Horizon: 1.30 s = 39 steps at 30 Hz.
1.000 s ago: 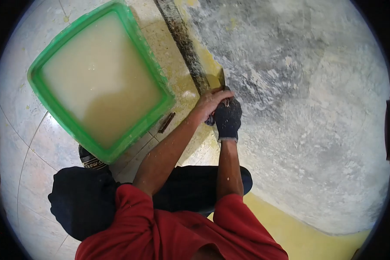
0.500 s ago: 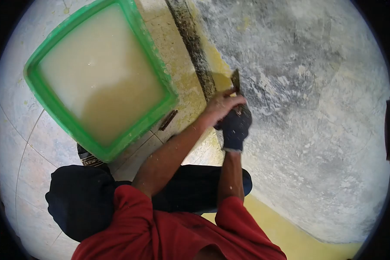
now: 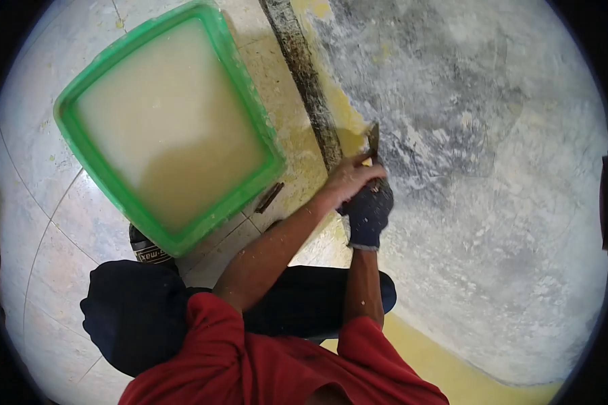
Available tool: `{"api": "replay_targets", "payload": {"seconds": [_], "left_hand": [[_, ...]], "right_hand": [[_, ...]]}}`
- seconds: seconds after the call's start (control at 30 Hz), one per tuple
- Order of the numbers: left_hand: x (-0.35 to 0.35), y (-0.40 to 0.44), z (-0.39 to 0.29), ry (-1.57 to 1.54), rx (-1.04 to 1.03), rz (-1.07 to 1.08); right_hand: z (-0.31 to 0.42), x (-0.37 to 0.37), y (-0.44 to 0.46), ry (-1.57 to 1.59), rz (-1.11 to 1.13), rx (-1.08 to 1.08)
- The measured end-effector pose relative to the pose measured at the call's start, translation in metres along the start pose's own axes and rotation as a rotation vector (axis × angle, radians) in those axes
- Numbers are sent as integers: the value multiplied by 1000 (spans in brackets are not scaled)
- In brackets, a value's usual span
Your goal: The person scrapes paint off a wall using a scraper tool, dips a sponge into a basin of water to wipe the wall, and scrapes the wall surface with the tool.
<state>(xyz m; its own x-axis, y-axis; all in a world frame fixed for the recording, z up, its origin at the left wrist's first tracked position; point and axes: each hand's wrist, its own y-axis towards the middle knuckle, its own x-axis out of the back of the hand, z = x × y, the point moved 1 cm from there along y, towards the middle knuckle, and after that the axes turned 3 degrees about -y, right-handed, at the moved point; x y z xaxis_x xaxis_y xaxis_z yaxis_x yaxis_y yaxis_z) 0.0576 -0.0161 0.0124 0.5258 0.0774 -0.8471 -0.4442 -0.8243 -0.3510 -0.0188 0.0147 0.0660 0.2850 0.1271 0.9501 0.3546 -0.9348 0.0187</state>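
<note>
Although apart from both hands, worth noting first, at ten o'clock: a large green plastic tub with rounded corners [image 3: 243,88], filled with cloudy beige liquid [image 3: 162,108]. Just beside its lower corner, at the tub's five o'clock, see a short dark-brown strip [image 3: 269,198], material unclear, lying on the pale tiled floor [image 3: 47,290]. Farther right, from eleven o'clock down toward the centre, a rough blackish band [image 3: 311,88], edged by a ragged yellow strip [image 3: 341,111], apparently paint. Near the centre, find the bare left hand [image 3: 348,182], fingers laid across the base of a thin, dark metal blade [image 3: 374,138] and onto the glove; impossible to tell a firm left grip from a light rest. At the blade's six o'clock, the right hand [image 3: 370,212], in a dark knitted glove, grip curled closed around the hidden handle. Blade tip aimed near twelve o'clock, at the border between yellow strip and mottled grey-white wall surface [image 3: 493,202]; contact uncertain.

Step in hand, judging by this pose: scraping along the yellow edge. Called for next: a low blade angle, firm right-hand pressure, light left-hand guidance, and bare fingertips clear of the edge.
</note>
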Motion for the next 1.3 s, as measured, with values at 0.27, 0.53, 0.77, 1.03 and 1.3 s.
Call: {"api": "replay_targets", "payload": {"seconds": [0.27,0.53,0.77,1.03,1.3], "left_hand": [[7,0,-1,-49,36,113],[21,1,-1,-117,1,25],[23,7,0,-15,63,79],[13,6,2,-9,7,133],[3,11,7,163,-57,-67]], "right_hand": [[2,-5,-6,434,-15,-420],[10,-22,-1,46,-120,23],[12,-24,-4,147,-79,-177],[11,-4,-6,-133,34,-60],[-5,6,3,-22,115,-102]]}}
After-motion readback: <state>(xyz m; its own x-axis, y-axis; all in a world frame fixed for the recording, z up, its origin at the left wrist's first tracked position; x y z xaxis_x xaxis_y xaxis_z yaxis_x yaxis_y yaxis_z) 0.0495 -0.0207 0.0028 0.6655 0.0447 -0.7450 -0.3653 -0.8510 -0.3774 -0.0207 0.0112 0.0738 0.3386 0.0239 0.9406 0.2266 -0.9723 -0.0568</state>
